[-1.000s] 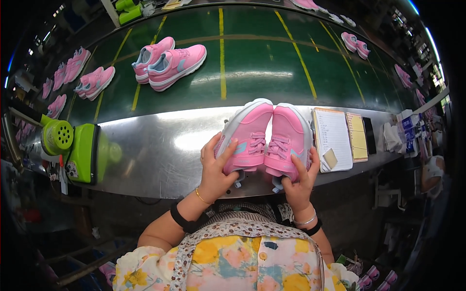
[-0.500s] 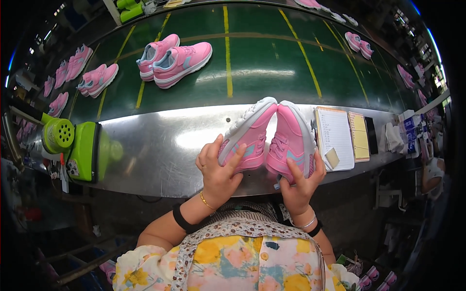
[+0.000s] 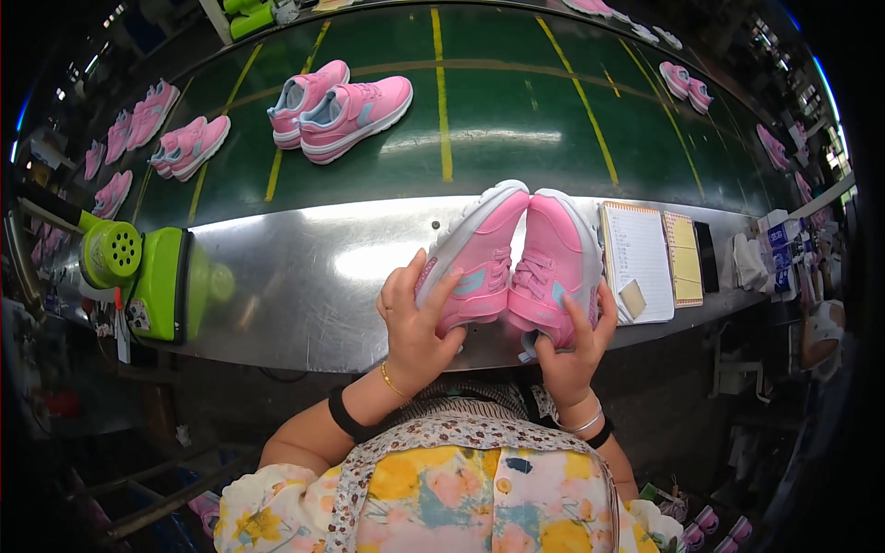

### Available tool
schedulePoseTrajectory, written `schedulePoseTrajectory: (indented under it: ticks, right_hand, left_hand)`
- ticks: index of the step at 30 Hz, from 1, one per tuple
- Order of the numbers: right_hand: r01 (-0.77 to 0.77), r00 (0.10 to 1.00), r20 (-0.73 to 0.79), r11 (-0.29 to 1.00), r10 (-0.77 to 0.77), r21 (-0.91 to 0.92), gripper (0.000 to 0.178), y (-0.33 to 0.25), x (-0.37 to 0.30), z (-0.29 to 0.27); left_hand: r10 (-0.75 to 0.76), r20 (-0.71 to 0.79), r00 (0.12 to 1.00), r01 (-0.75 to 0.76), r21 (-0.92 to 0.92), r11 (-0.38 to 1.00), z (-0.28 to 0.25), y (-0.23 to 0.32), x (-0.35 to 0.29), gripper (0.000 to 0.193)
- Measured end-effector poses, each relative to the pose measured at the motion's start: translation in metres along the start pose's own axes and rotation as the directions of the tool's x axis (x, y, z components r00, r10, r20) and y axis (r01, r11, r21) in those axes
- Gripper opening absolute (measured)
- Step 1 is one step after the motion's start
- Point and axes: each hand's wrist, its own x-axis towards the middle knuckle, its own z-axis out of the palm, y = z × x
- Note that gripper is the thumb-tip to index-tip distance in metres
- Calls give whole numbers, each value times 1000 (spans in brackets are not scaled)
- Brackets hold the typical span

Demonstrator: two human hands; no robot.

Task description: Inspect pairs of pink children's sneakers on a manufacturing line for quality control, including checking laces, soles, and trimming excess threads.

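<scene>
At the frame's centre, the left hand (image 3: 415, 330) grips the left pink shoe (image 3: 481, 258) and the right hand (image 3: 573, 358) grips the right pink shoe (image 3: 555, 253), beside a notebook (image 3: 636, 253).

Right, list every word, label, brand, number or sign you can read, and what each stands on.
None can be read off reliably.
White notebook page: rows of handwriting, too small to read.
Yellow notepad: any writing is too small to make out.
Blue-and-white packaging: printing, too blurred to read.
Held pink shoes: any lettering on the straps is too small to read.
</scene>
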Motion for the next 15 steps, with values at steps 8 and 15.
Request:
schedulePoseTrajectory:
  ticks: [8,15]
  right_hand:
    - [-527,652,619,-326,438,785,52,16,-13,11]
    - [-591,637,711,-403,299,699,46,12,-19,25]
  left_hand:
    - [-238,728,643,690,-685,-235,-2,-34,8,49]
    - [-113,831,545,684,-518,-513,0,-38,1,43]
